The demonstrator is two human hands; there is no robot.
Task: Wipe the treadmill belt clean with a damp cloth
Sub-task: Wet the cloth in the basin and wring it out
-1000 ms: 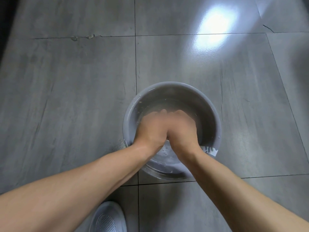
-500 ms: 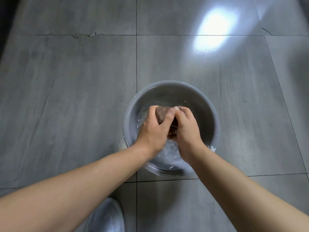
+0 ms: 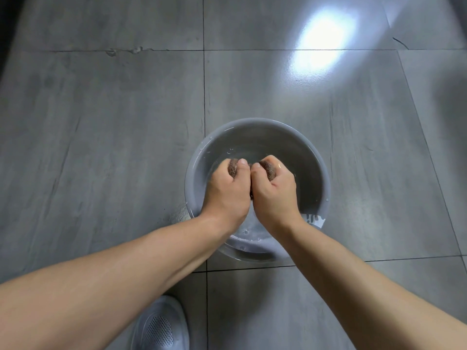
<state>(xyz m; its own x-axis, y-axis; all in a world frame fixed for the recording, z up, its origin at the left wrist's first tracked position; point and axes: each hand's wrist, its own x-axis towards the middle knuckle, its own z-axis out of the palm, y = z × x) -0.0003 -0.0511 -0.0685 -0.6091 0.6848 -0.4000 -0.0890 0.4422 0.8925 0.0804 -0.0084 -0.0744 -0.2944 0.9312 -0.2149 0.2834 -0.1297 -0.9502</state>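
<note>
Both hands are closed tight on one brown cloth (image 3: 232, 169), side by side with knuckles up and thumbs nearly touching. The left hand (image 3: 226, 193) curls its fingers round the cloth's left end, its thumb (image 3: 241, 165) pressed along the top. The right hand (image 3: 274, 198) grips the right end the same way, its thumb (image 3: 256, 170) laid against the fabric. Little of the cloth shows: a textured lump bulging out ahead of each thumb, and a dark strip in the narrow gap between the two palms. The rest is buried in the fists. Whether the cloth is twisted between them cannot be told.

The grip is held over a grey basin (image 3: 303, 152), inside its rim and near the middle. Water (image 3: 255, 151) lies just beyond the knuckles and again below the wrists; whether the fingers touch it cannot be told. Drops cling to the basin wall left of the left hand. A white label (image 3: 314, 218) sits on the rim just right of the right wrist.

The basin stands on a grey tiled floor (image 3: 101, 147). Well behind the grip, under the left forearm, is a pale shoe (image 3: 161, 324). Far ahead and to the right, a bright glare (image 3: 323, 44) lies on the tiles.
</note>
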